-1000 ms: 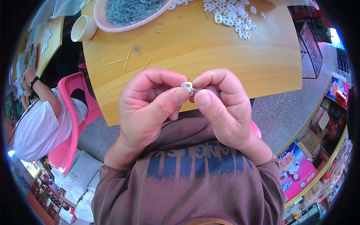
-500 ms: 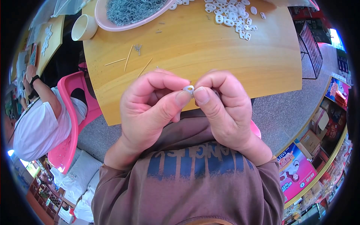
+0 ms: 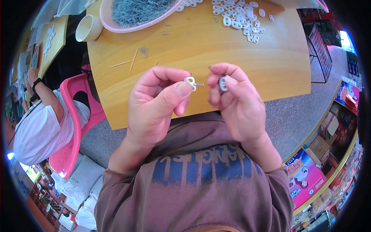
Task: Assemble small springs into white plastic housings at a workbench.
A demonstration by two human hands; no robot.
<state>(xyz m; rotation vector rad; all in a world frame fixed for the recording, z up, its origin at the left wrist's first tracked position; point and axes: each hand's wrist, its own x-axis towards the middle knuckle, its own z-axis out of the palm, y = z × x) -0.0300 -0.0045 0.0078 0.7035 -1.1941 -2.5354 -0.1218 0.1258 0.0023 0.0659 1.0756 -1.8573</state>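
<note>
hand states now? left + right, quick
Left hand: closed, pinching a white clip with a small screw through it.
Right hand: closed, pinching a second white clip.

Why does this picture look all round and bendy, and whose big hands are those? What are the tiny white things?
The picture comes from a camera worn on a person's head, looking down. Its very wide lens bends straight edges, so the wooden table looks curved. The two hands belong to the person wearing the camera; the brown shirt below is theirs too.

The left hand pinches a small white plastic piece with a little metal screw sticking out of it. The right hand holds another small white piece. The two pieces are close but not touching.

On the table lie a heap of the same white pieces, a pink dish of small grey metal parts, a pale cup and a few thin sticks. On the left, another person sits on a pink chair.
</note>
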